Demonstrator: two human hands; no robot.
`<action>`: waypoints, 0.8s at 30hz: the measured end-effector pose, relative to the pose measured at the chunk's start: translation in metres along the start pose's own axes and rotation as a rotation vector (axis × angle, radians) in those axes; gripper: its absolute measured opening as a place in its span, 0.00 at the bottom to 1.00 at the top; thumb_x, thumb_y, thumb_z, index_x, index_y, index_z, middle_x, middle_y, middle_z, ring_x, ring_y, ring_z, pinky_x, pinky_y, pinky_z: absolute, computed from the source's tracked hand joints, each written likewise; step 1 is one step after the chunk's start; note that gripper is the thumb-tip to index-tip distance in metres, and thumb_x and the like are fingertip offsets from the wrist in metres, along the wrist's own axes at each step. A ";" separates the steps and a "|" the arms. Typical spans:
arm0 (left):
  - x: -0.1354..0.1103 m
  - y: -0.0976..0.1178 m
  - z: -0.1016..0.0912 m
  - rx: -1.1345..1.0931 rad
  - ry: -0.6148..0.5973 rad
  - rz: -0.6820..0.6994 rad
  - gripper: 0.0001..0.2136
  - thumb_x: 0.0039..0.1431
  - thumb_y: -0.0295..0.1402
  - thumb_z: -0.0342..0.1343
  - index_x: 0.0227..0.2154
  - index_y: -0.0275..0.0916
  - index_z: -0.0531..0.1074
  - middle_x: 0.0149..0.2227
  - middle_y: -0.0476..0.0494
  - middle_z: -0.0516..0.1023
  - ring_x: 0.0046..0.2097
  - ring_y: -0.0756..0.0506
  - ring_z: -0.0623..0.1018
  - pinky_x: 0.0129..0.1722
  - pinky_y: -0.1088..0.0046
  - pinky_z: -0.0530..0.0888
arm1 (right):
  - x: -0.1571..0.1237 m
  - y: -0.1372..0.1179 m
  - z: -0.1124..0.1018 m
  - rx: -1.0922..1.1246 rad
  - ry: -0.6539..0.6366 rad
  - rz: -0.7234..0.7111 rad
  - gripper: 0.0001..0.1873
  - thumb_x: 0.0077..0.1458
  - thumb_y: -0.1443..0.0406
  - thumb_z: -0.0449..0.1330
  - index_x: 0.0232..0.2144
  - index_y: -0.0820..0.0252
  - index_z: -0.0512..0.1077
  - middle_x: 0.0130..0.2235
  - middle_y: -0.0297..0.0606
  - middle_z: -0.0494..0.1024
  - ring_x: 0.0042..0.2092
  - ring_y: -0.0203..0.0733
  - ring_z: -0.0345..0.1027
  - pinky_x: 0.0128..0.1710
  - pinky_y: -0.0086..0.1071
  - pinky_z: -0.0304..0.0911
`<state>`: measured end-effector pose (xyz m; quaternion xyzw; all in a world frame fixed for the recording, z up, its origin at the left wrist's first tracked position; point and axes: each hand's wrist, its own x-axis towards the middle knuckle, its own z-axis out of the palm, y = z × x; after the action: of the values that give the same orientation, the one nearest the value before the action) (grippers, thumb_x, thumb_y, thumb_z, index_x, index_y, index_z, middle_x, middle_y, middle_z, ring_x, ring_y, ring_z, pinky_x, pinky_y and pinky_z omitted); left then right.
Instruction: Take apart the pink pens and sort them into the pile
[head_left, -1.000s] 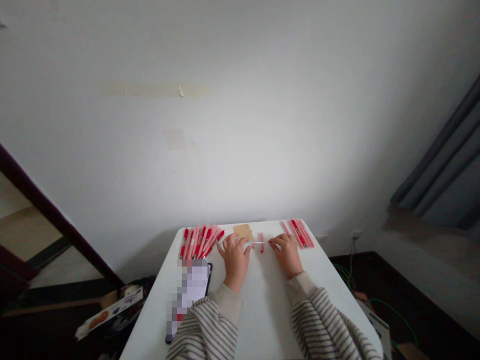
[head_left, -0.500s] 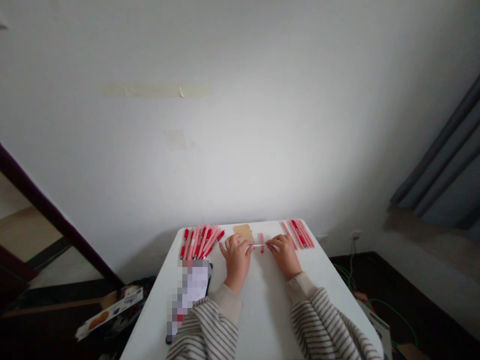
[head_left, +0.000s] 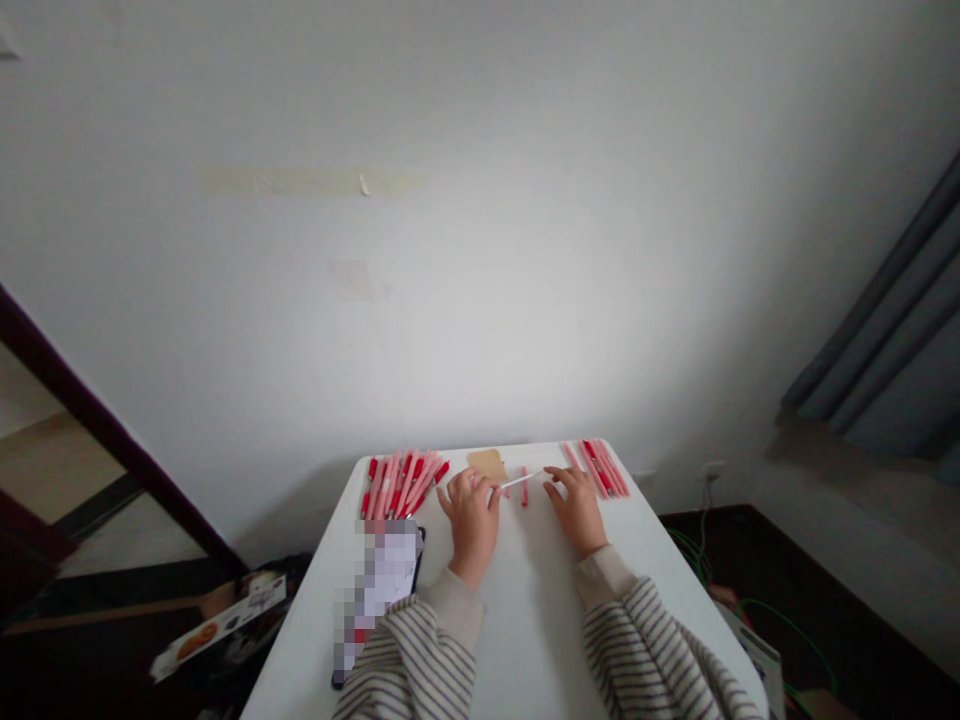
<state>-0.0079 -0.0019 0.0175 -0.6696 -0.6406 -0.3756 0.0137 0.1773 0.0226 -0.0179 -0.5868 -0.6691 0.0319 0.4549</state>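
Observation:
My left hand (head_left: 474, 520) pinches one end of a thin white stick (head_left: 519, 480), which slants up to the right. My right hand (head_left: 576, 508) is by the stick's far tip, thumb and forefinger apart; whether a fingertip touches the tip is too small to tell. A short pink-and-red pen part (head_left: 524, 490) lies on the table behind the stick, between my hands. Just beyond my left hand is a tan piece of paper or card (head_left: 487, 462), partly covered by my fingers.
On the white table (head_left: 525, 620), a bundle of pink and red pens (head_left: 401, 484) lies at left, with several more pens (head_left: 604, 468) at the back right. A phone (head_left: 384, 600) with a blurred-out screen rests beside my left forearm. The wall (head_left: 480, 300) rises behind the table.
The white stick was level between both hands; now its right end is tilted up. My right thumb and forefinger have parted from their pinch on it. My left hand has barely moved.

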 end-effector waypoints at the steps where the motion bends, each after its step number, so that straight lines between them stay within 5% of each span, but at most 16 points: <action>1: 0.000 0.000 0.000 0.011 0.009 -0.006 0.05 0.58 0.33 0.54 0.33 0.43 0.76 0.48 0.44 0.73 0.53 0.42 0.68 0.59 0.48 0.56 | 0.000 0.000 0.000 -0.005 0.007 0.012 0.14 0.57 0.65 0.56 0.44 0.58 0.75 0.37 0.42 0.75 0.43 0.47 0.63 0.47 0.42 0.61; 12: -0.004 0.003 0.004 0.177 0.107 -0.038 0.08 0.58 0.30 0.49 0.36 0.38 0.73 0.46 0.42 0.74 0.50 0.42 0.69 0.58 0.52 0.58 | 0.000 0.000 0.000 -0.001 -0.008 0.019 0.14 0.56 0.65 0.56 0.43 0.59 0.75 0.37 0.42 0.74 0.43 0.48 0.64 0.47 0.41 0.61; 24: -0.011 0.001 0.011 0.317 -0.034 0.001 0.11 0.54 0.31 0.51 0.39 0.38 0.73 0.47 0.40 0.72 0.52 0.39 0.65 0.58 0.45 0.55 | 0.000 0.000 0.001 0.007 -0.005 0.017 0.13 0.57 0.64 0.55 0.42 0.58 0.76 0.36 0.41 0.75 0.43 0.47 0.64 0.46 0.40 0.60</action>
<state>-0.0008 -0.0059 0.0045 -0.6657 -0.6917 -0.2585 0.1083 0.1763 0.0227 -0.0187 -0.5909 -0.6651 0.0396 0.4548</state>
